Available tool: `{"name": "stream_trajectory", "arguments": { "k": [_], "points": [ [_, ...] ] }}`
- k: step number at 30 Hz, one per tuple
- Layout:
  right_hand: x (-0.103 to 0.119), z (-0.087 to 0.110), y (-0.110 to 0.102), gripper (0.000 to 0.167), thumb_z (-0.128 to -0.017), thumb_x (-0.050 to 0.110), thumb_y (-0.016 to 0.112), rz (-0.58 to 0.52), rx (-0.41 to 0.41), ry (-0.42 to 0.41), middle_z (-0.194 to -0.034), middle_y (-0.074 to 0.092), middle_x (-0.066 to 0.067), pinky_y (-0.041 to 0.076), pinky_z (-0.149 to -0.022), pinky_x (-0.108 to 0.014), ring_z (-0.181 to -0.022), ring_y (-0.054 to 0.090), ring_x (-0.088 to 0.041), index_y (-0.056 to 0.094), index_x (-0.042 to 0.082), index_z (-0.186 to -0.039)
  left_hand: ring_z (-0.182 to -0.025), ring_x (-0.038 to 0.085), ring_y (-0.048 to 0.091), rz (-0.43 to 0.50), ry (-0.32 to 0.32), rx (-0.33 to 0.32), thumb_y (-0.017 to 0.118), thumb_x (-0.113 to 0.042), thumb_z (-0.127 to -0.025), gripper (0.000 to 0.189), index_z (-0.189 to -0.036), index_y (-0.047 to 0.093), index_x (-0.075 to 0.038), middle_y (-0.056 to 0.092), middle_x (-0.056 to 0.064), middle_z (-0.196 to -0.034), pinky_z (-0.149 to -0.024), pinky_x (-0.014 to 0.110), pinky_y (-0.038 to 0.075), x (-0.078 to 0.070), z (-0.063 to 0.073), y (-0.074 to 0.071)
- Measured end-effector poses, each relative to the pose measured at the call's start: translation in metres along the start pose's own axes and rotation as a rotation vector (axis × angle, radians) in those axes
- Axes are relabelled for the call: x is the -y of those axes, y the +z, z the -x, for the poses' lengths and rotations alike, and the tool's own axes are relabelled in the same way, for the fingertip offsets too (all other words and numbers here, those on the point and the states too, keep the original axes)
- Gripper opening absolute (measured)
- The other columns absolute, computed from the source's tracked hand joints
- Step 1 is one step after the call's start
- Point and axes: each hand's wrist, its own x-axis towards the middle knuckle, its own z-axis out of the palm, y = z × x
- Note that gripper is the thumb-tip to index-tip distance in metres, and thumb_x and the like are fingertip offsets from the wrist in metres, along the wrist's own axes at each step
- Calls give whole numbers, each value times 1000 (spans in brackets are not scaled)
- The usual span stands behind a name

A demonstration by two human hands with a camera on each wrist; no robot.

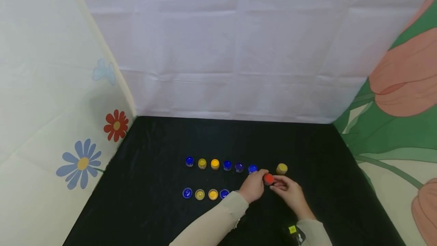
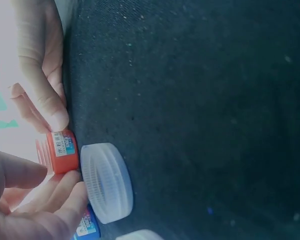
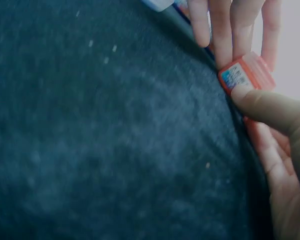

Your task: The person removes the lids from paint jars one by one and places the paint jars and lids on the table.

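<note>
A small paint jar (image 1: 269,178) with red paint and a clear ribbed lid stands upright between both hands; its label shows in both wrist views. From the left, my left hand (image 1: 253,187) holds the jar, fingertips at its side and thumb by the lid (image 2: 43,152). My right hand (image 1: 290,194) pinches it from the right, the thumb (image 3: 247,100) over the label. A blue jar (image 1: 252,168) stands just behind my left hand. In the left wrist view, a translucent cap (image 2: 107,182) lies near the red jar, beside a partly covered blue jar (image 2: 87,225).
Behind the hands runs a row of blue and yellow jars (image 1: 215,164), with a dull yellow jar (image 1: 281,169) at its right. Several more jars (image 1: 199,194) line up nearer, one partly covered by my left sleeve. White cloth (image 1: 232,48) rises behind the black tabletop (image 1: 153,139).
</note>
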Motion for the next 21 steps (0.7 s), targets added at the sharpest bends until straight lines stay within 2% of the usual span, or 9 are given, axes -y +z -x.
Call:
{"name": "stream_trajectory", "arguments": {
  "k": [5,13,21],
  "points": [
    [-3,-1,4,32,-86,-1,78,25,-33,-35,-101,70,-15,54,-72,-18,-81,65,-5,68,-5,-116,-106,11,64,-6,28,0,58,-3,-101,32,-133,62,-9,69,5,-121,-92,25,51,1,-1,-2],
    [-8,0,11,30,-82,-3,82,78,-119,-148,-98,67,-13,55,-71,-17,-81,63,-5,72,-4,-110,-97,4,62,-3,-22,-7,60,-8,-102,28,-129,64,-13,69,-2,-119,-86,22,51,3,-2,1],
    [-8,2,12,30,-81,-6,81,89,-134,-169,-98,67,-13,55,-70,-17,-80,63,-6,71,-6,-109,-87,2,60,9,-36,-17,60,-11,-102,24,-126,65,-16,69,-5,-112,-79,20,51,8,-7,8]
  ]
}}
